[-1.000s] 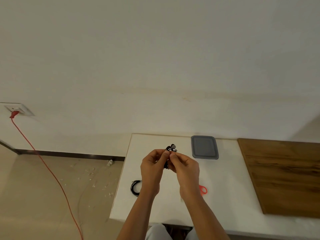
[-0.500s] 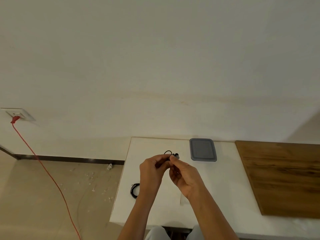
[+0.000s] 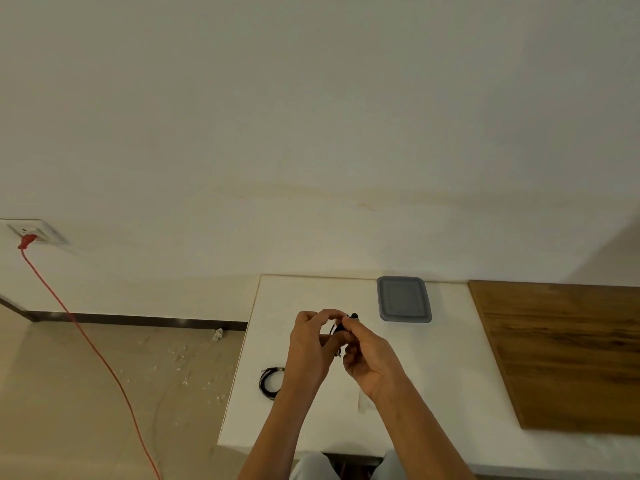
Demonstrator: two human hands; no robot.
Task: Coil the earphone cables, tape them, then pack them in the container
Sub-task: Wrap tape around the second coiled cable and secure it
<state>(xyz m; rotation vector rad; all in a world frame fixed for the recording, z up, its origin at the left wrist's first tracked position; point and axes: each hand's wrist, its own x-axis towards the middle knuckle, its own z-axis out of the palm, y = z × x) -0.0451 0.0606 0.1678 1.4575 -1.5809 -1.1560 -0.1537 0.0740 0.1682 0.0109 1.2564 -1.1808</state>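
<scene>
Fingers of the left hand (image 3: 310, 344) and right hand (image 3: 369, 355) curl inward, pinching a small black earphone bundle (image 3: 342, 329) between them above the white table (image 3: 450, 375), just in front and left of the grey container (image 3: 403, 299). A second coiled cable (image 3: 272, 382) lies farther from the container, beside the left wrist.

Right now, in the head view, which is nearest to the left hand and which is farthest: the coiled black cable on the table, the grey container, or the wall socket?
1. Coiled black cable, lying just left of the left hand.
2. Grey container, farther back and to the right.
3. Wall socket, far off to the left.
</scene>
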